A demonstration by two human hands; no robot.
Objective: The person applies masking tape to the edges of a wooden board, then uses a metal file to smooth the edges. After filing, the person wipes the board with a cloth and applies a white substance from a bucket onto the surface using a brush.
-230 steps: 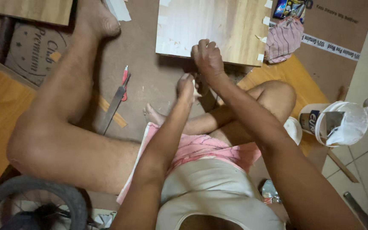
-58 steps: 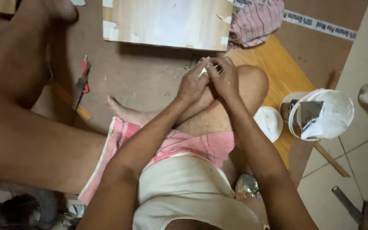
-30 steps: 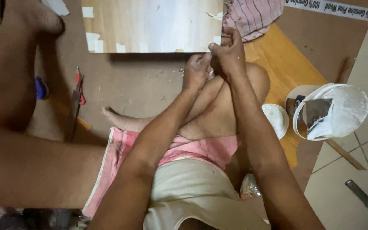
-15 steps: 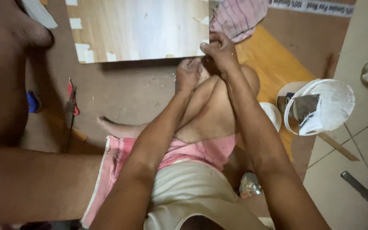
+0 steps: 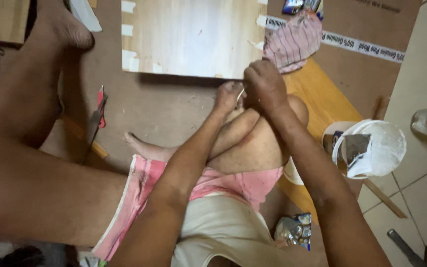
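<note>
My left hand (image 5: 227, 97) and my right hand (image 5: 265, 85) meet above my bent knee, just at the near edge of a pale wooden board (image 5: 193, 34). Both pinch a small pale strip (image 5: 241, 94) between their fingertips; it looks like tape, and most of it is hidden by the fingers. The right hand's knuckles reach the board's near right corner. Short pale tape pieces (image 5: 129, 60) stick along the board's left edge.
A striped cloth (image 5: 292, 40) lies at the board's right corner on a yellow wooden panel (image 5: 324, 101). A white bucket (image 5: 371, 148) stands to the right. A red-handled blade (image 5: 97, 114) lies to the left by my outstretched leg. A crumpled packet (image 5: 292, 230) sits near my hip.
Both hands have stayed together and moved from over the knee up to the board's near edge. The view has shifted slightly.
</note>
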